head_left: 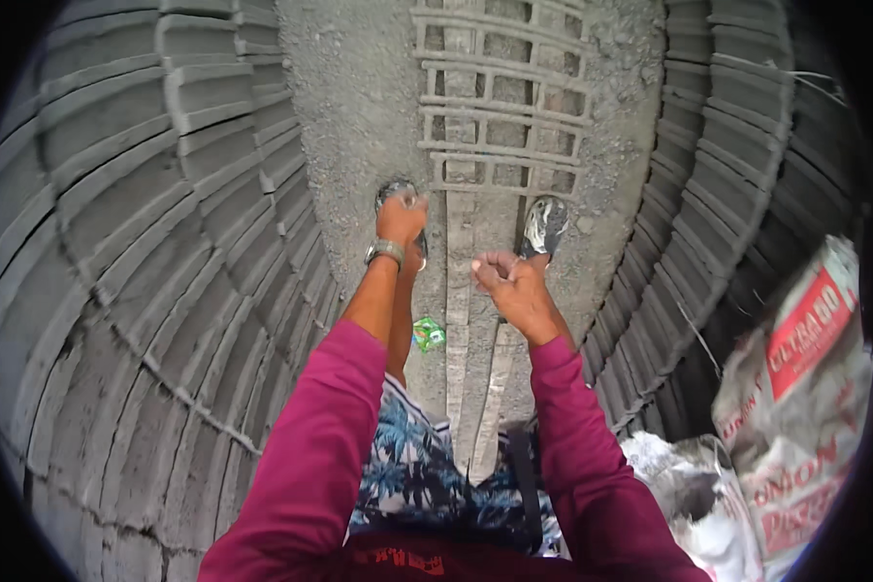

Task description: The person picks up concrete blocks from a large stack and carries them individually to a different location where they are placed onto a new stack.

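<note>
My left hand point(401, 217), with a watch point(385, 253) on its wrist, is in front of me above my left shoe. Its fingers are curled closed; whatever they may hold is hidden. To the right, my right hand point(516, 289) hangs over the wooden planks point(459, 281), just short of my right shoe point(545, 225). Those fingers are bent in toward the thumb, and nothing shows between them. Ahead of both hands lies a row of grey hollow concrete blocks point(502, 155), their open cells facing up, resting across the planks. Neither hand touches them.
Tall stacks of grey concrete blocks stand close on the left point(204, 194) and right point(718, 165). Gravelly ground point(349, 116) runs between them. A green wrapper point(429, 335) lies by my left leg. Printed cement sacks point(795, 407) and a white sack point(694, 495) sit at lower right.
</note>
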Demonstrator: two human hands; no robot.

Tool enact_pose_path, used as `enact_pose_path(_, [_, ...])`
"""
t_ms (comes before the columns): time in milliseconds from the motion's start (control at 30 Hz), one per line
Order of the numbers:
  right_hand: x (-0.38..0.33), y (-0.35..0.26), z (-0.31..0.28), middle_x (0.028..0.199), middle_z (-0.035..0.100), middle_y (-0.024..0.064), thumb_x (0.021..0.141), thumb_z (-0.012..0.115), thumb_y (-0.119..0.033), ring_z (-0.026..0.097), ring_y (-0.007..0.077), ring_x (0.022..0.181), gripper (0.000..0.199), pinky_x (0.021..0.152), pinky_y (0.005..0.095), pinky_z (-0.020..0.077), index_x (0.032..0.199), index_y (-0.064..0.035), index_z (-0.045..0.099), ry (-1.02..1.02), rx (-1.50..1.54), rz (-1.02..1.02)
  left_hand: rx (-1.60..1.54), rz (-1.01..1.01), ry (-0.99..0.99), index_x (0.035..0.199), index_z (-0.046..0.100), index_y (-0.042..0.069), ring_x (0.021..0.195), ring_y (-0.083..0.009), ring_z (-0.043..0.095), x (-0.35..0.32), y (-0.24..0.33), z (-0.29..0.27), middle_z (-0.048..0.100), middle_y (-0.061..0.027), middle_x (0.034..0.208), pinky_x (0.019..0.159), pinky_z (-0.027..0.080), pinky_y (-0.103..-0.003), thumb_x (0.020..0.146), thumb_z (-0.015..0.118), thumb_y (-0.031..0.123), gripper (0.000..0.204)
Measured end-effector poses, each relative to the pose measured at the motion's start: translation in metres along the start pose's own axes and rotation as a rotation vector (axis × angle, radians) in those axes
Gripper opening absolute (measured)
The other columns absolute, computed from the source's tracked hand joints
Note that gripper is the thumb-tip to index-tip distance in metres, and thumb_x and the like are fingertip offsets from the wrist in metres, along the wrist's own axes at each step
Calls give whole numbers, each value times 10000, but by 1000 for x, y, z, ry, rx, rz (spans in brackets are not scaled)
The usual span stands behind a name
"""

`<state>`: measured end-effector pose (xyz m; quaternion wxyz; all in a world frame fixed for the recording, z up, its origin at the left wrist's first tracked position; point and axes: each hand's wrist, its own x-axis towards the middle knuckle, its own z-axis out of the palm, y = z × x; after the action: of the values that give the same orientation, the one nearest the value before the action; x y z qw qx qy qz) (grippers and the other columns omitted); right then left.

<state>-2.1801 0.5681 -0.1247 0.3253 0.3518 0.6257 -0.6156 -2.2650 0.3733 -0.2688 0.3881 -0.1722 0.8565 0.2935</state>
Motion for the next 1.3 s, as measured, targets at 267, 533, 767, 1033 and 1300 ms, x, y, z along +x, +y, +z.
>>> enact_pose_path(267, [33, 0, -9, 853, 705, 159, 892, 682, -205, 693, 208, 767, 319, 679, 326, 538, 1101, 33, 640, -18, -130, -111, 15, -136, 75, 1066, 672, -39, 974, -392, 671, 97, 2, 107, 683, -282, 1001, 847, 514, -419, 768, 740, 381, 520])
enact_pose_path(533, [41, -19, -55, 861, 705, 142, 908, 671, -225, 658, 176, 747, 307, 665, 300, 511, 1094, 19, 653, 127, -156, -23, 82, 188, 736, 937, 658, -71, 947, -458, 646, 137, 52, 90, 673, -295, 989, 851, 499, -511, 781, 703, 248, 358])
enact_pose_path(767, [55, -20, -66, 863, 709, 173, 892, 685, -235, 691, 217, 771, 325, 673, 323, 526, 1084, 24, 649, 121, -28, -28, 119, 147, 372, 943, 663, -47, 916, -444, 657, 150, 88, 78, 680, -287, 964, 819, 513, -491, 748, 706, 322, 420])
enact_pose_path(1033, [52, -53, -66, 861, 708, 196, 895, 679, -239, 713, 265, 771, 335, 678, 357, 542, 1092, 29, 643, 95, -114, -82, 151, -1, 573, 1054, 637, -4, 959, -428, 655, 213, 113, 58, 683, -265, 991, 874, 510, -443, 667, 760, 276, 493])
enact_pose_path(1300, [64, -45, -68, 905, 706, 213, 902, 673, -214, 717, 279, 800, 341, 693, 350, 556, 1115, 48, 625, 105, 1, -59, 161, 195, 621, 943, 689, -25, 844, -376, 686, 226, 173, 29, 699, -248, 903, 780, 533, -449, 688, 700, 149, 310])
